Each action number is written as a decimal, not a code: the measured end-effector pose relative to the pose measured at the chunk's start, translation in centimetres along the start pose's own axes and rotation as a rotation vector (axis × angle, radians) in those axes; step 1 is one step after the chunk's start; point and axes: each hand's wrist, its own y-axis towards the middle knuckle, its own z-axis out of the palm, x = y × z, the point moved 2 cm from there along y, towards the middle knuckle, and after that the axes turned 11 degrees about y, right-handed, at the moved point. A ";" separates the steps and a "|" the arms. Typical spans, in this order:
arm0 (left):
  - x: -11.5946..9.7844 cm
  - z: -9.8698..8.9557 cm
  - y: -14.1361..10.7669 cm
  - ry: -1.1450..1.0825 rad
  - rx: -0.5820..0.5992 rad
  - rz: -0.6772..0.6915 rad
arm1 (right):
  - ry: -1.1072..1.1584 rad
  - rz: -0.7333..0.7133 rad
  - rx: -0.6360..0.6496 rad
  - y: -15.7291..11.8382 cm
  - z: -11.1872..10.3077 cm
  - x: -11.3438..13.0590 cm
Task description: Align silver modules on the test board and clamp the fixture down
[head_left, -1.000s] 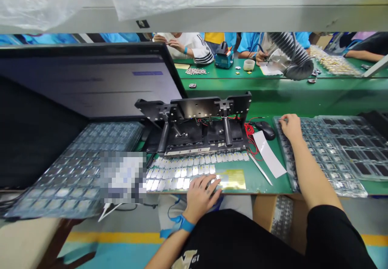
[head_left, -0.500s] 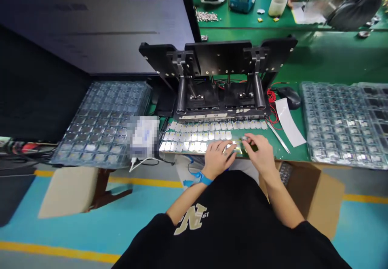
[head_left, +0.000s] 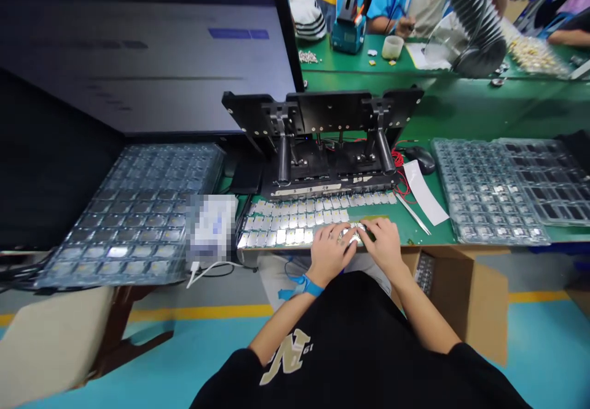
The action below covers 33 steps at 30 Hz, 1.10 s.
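Rows of small, flat, shiny white square pieces (head_left: 297, 220) lie along the bench's near edge. My left hand (head_left: 330, 246), a blue band at its wrist, bends its fingers over the right end of the nearest row. Thumb and fingertips close on the silvery square pieces (head_left: 353, 235) there. From the right, my right hand (head_left: 385, 240) brings its bent fingertips to the same pieces, almost touching the left fingers. Its fingers partly cover a yellow-green strip (head_left: 380, 219). Exactly which piece each hand grips is partly hidden.
Behind the rows stands a black two-handled fixture (head_left: 332, 145). Tweezers (head_left: 415, 214), a white paper strip (head_left: 424, 193) and a mouse (head_left: 420, 159) lie to the right. Clear trays (head_left: 488, 191) are farther right, more trays (head_left: 138, 212) left below a monitor (head_left: 184, 59). People work across the bench.
My right hand has moved in toward my left hand, its pinched fingertips lowered onto the pieces at the row's end. My left hand stays nearly in place. The camera view has tilted up slightly.
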 end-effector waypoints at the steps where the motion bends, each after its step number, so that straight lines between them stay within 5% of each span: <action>1: 0.0 0.0 0.0 -0.001 -0.007 0.001 | -0.006 -0.008 -0.007 0.0 0.1 0.0; 16: 0.3 0.5 -0.2 0.041 -0.062 0.022 | 0.116 -0.056 -0.067 0.4 -0.4 0.4; 22: 0.6 -0.2 -0.4 0.088 -0.006 0.094 | 0.244 0.027 -0.215 -1.5 -4.2 -0.5; 28: 0.7 -0.4 -0.3 0.137 0.053 0.157 | 0.107 0.195 -0.513 -3.5 -13.3 -8.7; 33: 0.7 -0.6 -0.3 0.159 0.049 0.176 | -0.243 0.367 -0.349 -4.0 -18.5 -16.8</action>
